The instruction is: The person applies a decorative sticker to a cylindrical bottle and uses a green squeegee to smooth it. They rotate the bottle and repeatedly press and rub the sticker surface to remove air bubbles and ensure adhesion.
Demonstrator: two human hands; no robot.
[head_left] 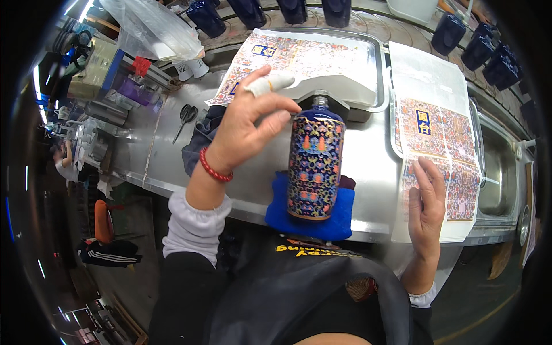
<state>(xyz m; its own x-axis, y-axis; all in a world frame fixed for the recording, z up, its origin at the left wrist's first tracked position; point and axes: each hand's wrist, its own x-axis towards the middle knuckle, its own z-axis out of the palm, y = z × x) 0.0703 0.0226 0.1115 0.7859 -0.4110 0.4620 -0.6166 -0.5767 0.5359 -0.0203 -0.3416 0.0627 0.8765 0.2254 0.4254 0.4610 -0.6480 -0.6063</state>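
Note:
A dark blue bottle [315, 167] with a colourful flower pattern is in front of me at the blue cloth [277, 211] by the counter's front edge. My left hand [250, 118], one finger wrapped in white, has its fingers apart beside the bottle's shoulder. A fingertip is very close to the glaze; I cannot tell whether it touches. My right hand [428, 210] is over the near end of a patterned decal sheet [447, 141] on the right, fingers loosely apart with nothing seen between them. Another patterned sheet [241, 60] lies across a metal tray [380, 95] behind the bottle.
Plain dark blue bottles [336, 12] stand along the far edge, with more [448, 33] at the far right. Black scissors [185, 118] and a dark grey cloth [198, 150] lie on the steel counter [164, 155] at the left. A sink [499, 178] borders the right side.

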